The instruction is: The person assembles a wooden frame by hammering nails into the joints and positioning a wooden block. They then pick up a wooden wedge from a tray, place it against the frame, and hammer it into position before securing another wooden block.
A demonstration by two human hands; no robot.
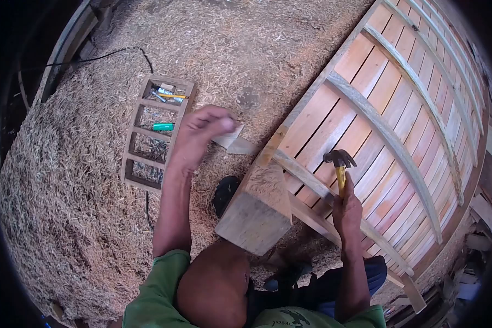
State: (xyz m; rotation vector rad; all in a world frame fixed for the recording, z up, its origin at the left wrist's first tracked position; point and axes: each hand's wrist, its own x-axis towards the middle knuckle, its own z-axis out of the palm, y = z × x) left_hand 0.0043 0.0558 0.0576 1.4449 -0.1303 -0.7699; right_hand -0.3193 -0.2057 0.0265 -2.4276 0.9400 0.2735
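A claw hammer (pixel 341 174) with a dark head and yellow handle is upright in my right hand (pixel 348 214), whose fingers are wrapped round the grip. Behind it spreads a planked wooden structure (pixel 366 123) with curved ribs. My left hand (pixel 205 131) is raised, its fingers curled together in a pinch. Whatever they may hold is too small or blurred to make out. Just beyond this hand are a pale piece of wood (pixel 230 136) and the end of a thick wooden beam (pixel 257 216).
To the left, a compartmented wooden tray (pixel 136 134) holds a yellow pencil-like stick (pixel 172 96), a green object (pixel 163 126) and small metal pieces. Wood shavings (pixel 76 180) cover the ground. A black cable (pixel 112 53) runs past the tray. Scrap boards (pixel 484 213) lie at right.
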